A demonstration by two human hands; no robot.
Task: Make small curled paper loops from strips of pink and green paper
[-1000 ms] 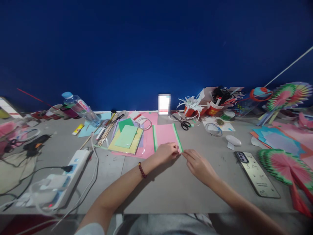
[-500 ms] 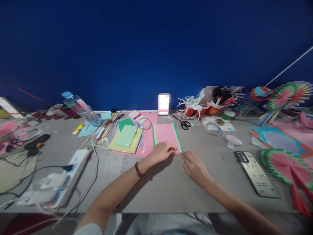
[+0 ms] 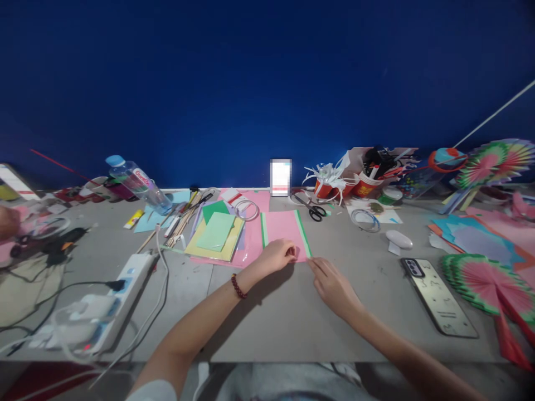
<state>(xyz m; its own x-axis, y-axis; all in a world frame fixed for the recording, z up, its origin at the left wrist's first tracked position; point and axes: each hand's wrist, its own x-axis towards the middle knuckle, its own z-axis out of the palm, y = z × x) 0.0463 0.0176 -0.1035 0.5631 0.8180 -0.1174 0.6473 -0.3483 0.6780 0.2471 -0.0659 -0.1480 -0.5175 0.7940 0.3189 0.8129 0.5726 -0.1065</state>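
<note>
A pink sheet with green and white bands down both sides (image 3: pixel 282 225) lies on the grey table in front of me. My left hand (image 3: pixel 279 255) rests over its near edge, fingers curled together at the paper; whether they pinch it is too small to tell. At the sheet's near right corner, my right hand (image 3: pixel 330 278) has its fingers pressed together with the tips on the corner. Left of the sheet, a light green card (image 3: pixel 216 231) lies on a yellow packet (image 3: pixel 234 245) over larger pink paper (image 3: pixel 253 245).
Black scissors (image 3: pixel 314 210) lie beyond the sheet, near cups of paper strips (image 3: pixel 324 186). A phone (image 3: pixel 441 301) and a pleated fan (image 3: pixel 493 284) are right. A power strip (image 3: pixel 125 289), cables and a tilted bottle (image 3: pixel 144 186) stand left. Another person's hand (image 3: pixel 8 223) shows far left.
My left hand has shifted slightly left and away from me along the sheet's near edge. My right hand has barely moved. Another person's hand has come in at the far left.
</note>
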